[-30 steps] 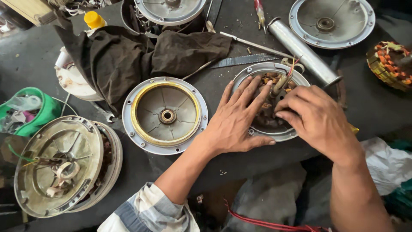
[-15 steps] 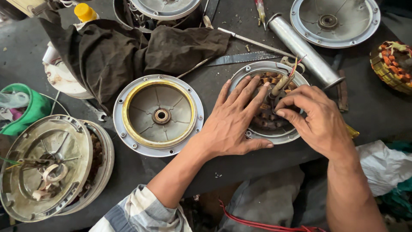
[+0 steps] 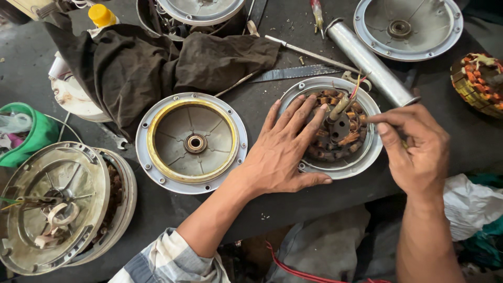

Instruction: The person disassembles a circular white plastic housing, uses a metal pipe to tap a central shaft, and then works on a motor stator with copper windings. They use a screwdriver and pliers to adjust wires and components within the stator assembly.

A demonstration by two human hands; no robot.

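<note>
Motor housing (image 3: 367, 152) pinned to table (image 3: 272, 204) by flat, spread left hand (image 3: 285, 152), steadying copper windings (image 3: 348, 141); right hand (image 3: 419, 152) pinched narrow on something unclear.

Dark cloth (image 3: 152, 63) draped top left on the dark surface (image 3: 262, 204). Empty round housing with brass ring (image 3: 191, 142) at centre. Metal tube (image 3: 369, 63), hacksaw blade (image 3: 296, 73), green tub (image 3: 31, 133), yellow cap (image 3: 101, 14), wound stator (image 3: 479, 84) far right.

The left hand (image 3: 283, 152) lies flat on the motor housing (image 3: 361, 157); the right hand (image 3: 416, 149) pinches at its rim.
</note>
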